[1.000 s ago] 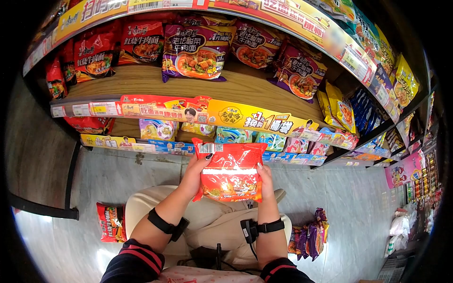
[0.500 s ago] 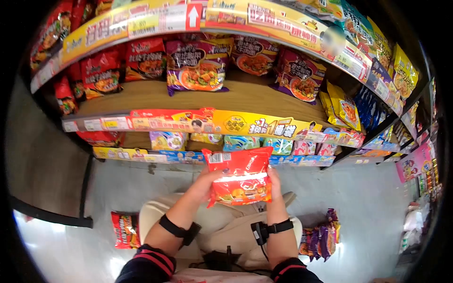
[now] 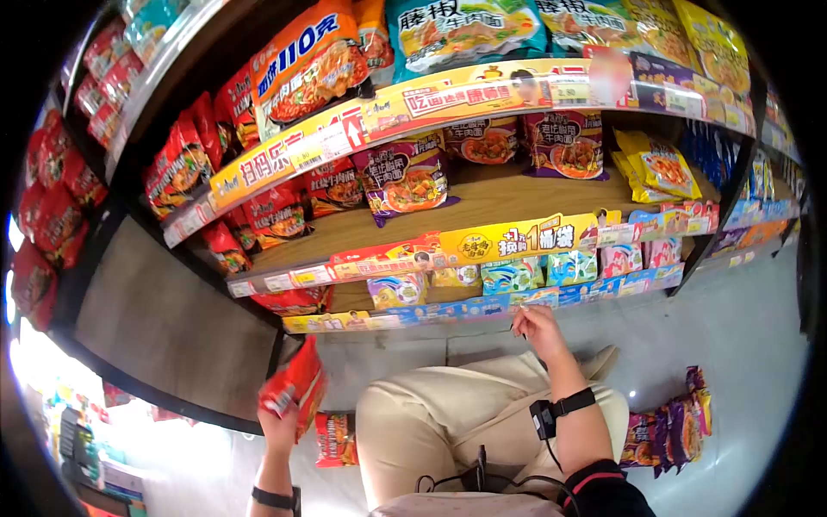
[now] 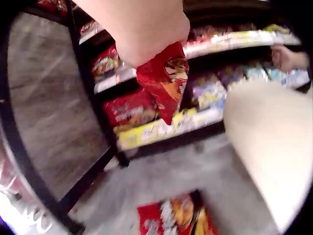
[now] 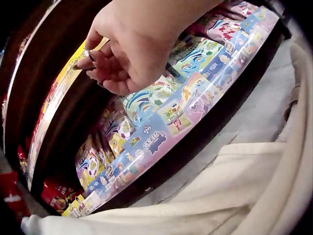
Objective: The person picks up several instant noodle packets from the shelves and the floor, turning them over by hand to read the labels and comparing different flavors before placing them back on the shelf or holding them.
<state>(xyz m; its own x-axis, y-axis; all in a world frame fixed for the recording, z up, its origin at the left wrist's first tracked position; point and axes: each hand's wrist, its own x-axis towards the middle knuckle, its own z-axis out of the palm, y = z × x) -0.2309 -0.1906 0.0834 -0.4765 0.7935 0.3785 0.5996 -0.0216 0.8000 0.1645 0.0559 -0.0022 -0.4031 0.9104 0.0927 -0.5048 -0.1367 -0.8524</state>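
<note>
At the lower left of the head view, my left hand (image 3: 277, 426) grips a red instant noodle packet (image 3: 295, 383) by its near end. In the left wrist view the packet (image 4: 167, 81) hangs below that hand, in front of the shelves. Just beneath it, another red noodle packet (image 3: 336, 439) lies on the floor beside the person's leg. My right hand (image 3: 537, 329) is raised over the knees, near the lowest shelf. Its fingers hang loosely curled with nothing in them, as the right wrist view shows.
Curved shelves (image 3: 508, 200) hold red, purple, teal and yellow noodle packets. Small pastel packets (image 3: 512, 274) line the lowest shelf. Several purple noodle packets (image 3: 668, 435) lie on the floor at right. A dark-framed grey panel (image 3: 164, 319) stands at left.
Both hands held the red packet over the lap earlier. The right hand has let go, and the left has carried the packet left and down. The head view has swung left.
</note>
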